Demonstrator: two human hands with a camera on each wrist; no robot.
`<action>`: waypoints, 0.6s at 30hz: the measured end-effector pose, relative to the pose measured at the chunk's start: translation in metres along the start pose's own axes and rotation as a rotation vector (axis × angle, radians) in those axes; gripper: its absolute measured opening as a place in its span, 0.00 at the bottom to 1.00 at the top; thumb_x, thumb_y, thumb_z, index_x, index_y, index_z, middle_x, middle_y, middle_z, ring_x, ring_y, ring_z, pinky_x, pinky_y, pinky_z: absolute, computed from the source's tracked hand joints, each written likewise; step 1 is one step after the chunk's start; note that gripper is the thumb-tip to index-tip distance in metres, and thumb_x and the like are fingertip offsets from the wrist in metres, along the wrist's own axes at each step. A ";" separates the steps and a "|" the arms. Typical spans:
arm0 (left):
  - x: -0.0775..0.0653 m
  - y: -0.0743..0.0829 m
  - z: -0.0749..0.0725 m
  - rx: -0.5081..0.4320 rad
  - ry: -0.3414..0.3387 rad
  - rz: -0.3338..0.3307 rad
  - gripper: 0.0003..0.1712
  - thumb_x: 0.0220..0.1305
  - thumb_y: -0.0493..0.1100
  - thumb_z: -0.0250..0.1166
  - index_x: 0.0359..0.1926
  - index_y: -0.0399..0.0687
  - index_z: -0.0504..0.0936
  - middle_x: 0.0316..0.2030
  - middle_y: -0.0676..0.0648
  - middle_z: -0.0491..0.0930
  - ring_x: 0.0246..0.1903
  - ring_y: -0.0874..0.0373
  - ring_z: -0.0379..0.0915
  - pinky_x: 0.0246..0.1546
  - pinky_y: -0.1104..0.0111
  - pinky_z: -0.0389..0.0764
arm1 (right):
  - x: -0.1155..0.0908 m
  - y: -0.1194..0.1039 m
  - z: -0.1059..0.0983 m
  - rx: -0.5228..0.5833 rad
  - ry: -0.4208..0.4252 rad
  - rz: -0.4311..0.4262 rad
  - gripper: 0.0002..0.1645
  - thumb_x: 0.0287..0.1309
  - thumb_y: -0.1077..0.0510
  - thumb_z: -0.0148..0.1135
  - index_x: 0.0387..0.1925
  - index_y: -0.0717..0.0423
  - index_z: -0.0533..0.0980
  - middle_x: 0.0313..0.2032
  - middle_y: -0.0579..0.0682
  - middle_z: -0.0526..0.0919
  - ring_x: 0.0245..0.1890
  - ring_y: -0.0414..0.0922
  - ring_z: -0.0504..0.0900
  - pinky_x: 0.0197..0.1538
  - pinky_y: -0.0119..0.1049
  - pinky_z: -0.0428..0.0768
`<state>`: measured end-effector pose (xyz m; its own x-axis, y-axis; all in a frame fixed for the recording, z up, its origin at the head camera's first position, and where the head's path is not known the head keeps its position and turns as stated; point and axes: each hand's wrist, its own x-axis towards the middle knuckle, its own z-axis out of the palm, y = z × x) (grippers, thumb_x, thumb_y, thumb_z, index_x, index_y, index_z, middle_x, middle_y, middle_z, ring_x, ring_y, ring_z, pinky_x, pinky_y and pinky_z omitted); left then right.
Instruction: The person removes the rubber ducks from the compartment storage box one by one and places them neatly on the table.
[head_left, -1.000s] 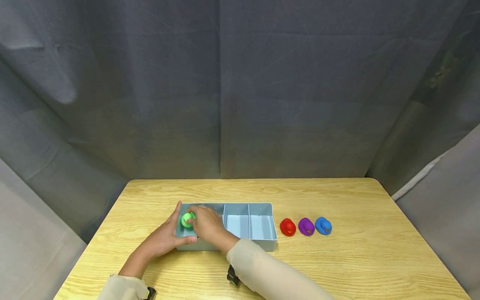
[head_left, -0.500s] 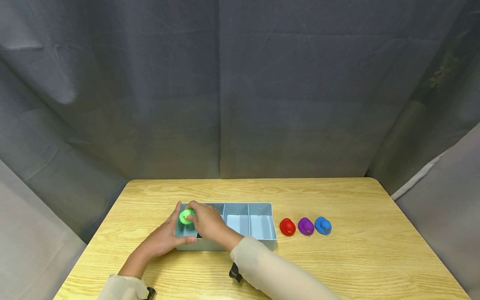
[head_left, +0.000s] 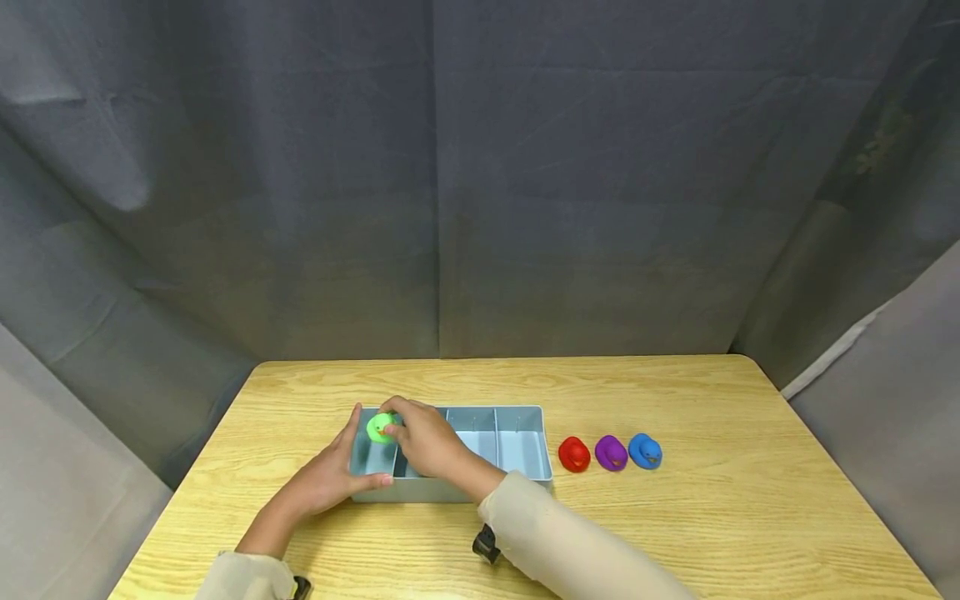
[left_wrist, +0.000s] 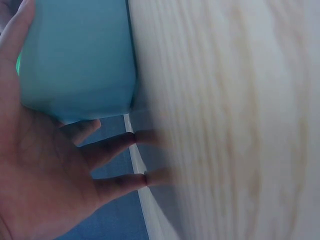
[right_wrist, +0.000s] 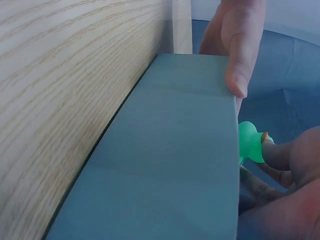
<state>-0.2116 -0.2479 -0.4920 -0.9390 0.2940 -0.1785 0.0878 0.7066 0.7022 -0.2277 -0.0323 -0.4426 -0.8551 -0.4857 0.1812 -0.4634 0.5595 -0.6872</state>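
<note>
My right hand pinches a small green rubber duck over the leftmost compartment of a grey-blue divided box, close to the first divider. In the right wrist view, the duck shows above the box rim between thumb and fingers. My left hand rests spread against the box's left end, thumb along the front wall and index finger up the side. Its other fingers look straight in the left wrist view, beside the end wall. My right forearm and hand cover part of the middle compartments.
To the right of the box, a red duck, a purple duck and a blue duck sit in a row on the wooden table. Grey curtains hang behind the table and along both sides.
The green duck has risen from low in the left compartment and shifted slightly right, still in my right hand's pinch. My left hand and the box stay in place.
</note>
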 end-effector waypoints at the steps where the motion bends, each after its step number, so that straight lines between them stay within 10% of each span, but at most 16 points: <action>1: 0.000 0.000 0.000 -0.001 0.003 0.001 0.75 0.61 0.67 0.72 0.81 0.58 0.21 0.81 0.33 0.34 0.77 0.29 0.42 0.68 0.31 0.58 | -0.001 0.000 -0.001 0.001 0.002 -0.003 0.13 0.74 0.57 0.60 0.57 0.50 0.78 0.47 0.44 0.85 0.42 0.36 0.79 0.46 0.31 0.79; 18: 0.001 0.001 0.000 0.034 0.015 -0.027 0.75 0.60 0.67 0.73 0.82 0.58 0.22 0.81 0.31 0.36 0.75 0.26 0.48 0.66 0.32 0.62 | -0.016 0.015 -0.026 0.091 0.017 0.027 0.12 0.73 0.60 0.60 0.55 0.52 0.77 0.48 0.46 0.82 0.46 0.40 0.82 0.48 0.33 0.81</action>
<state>-0.2119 -0.2466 -0.4915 -0.9460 0.2649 -0.1869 0.0731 0.7360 0.6730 -0.2268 0.0012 -0.4373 -0.8712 -0.4591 0.1737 -0.4181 0.5086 -0.7527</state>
